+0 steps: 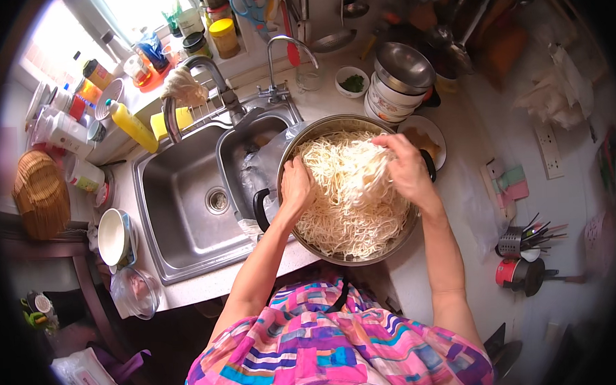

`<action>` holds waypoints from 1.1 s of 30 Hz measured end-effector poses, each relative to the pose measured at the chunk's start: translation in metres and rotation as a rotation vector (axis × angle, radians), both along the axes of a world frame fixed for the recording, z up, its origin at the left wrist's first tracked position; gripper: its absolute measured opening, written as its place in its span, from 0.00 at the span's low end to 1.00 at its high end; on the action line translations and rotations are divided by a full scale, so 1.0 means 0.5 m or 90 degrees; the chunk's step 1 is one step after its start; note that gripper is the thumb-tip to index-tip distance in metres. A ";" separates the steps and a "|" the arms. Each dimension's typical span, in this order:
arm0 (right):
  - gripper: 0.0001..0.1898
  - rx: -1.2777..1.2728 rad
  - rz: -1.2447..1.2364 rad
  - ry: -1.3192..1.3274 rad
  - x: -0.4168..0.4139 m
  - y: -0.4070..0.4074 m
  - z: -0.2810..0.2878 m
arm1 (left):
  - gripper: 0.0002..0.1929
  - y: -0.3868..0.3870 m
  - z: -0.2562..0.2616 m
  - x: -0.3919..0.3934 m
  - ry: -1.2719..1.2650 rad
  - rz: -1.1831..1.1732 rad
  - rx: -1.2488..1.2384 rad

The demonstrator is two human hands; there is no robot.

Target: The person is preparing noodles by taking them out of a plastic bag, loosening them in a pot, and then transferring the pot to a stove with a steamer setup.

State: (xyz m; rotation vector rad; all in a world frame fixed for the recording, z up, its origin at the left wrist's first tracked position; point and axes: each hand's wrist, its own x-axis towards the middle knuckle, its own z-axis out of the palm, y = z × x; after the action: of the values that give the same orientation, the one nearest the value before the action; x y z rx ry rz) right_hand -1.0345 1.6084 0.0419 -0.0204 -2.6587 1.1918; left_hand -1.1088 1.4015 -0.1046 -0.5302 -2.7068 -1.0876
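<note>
A wide metal steamer pot [331, 121] with black side handles stands on the counter, partly over the sink's right edge. Thin pale noodles [350, 232] fill it, loosely tangled. My left hand [296, 187] is inside the rim on the left, its fingers against the noodles and partly hidden. Over the right side, my right hand [408, 166] has its fingers around a raised clump of noodles [366, 175]; this part is blurred by motion.
Left of the pot is a steel double sink [185, 181] with a faucet [207, 68] and a plastic bag [266, 158]. Behind stand stacked bowls [396, 95] and a small bowl of chopped greens [352, 83]. A plate [435, 132] sits close by the right handle.
</note>
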 end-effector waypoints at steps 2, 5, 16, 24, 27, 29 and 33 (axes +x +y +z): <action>0.18 0.100 -0.001 -0.071 -0.022 -0.014 -0.045 | 0.21 0.026 -0.020 -0.011 -0.258 0.101 -0.064; 0.20 0.069 0.056 -0.134 -0.074 -0.044 -0.111 | 0.27 0.039 -0.004 -0.015 -0.371 0.117 -0.034; 0.18 -0.026 0.012 -0.445 -0.204 -0.061 -0.156 | 0.26 -0.009 0.070 0.027 -0.408 0.133 0.081; 0.27 -0.142 0.113 -0.262 -0.145 0.034 -0.083 | 0.22 -0.017 0.097 0.062 -0.115 0.058 -0.182; 0.37 -0.057 0.076 -0.249 -0.113 0.055 -0.118 | 0.28 -0.012 0.066 0.064 0.029 -0.017 -0.207; 0.44 0.008 0.086 -0.293 -0.099 0.052 -0.127 | 0.27 -0.007 0.035 0.060 0.061 -0.042 -0.175; 0.42 0.130 0.056 -0.276 -0.047 0.005 -0.192 | 0.20 0.024 0.046 0.039 -0.070 -0.107 -0.278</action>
State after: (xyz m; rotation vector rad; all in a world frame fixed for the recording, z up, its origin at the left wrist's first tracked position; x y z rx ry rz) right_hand -1.0579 1.6109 -0.0542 -0.1457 -3.1781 1.0301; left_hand -1.0894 1.4135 -0.0814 -0.7954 -3.0552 -0.5621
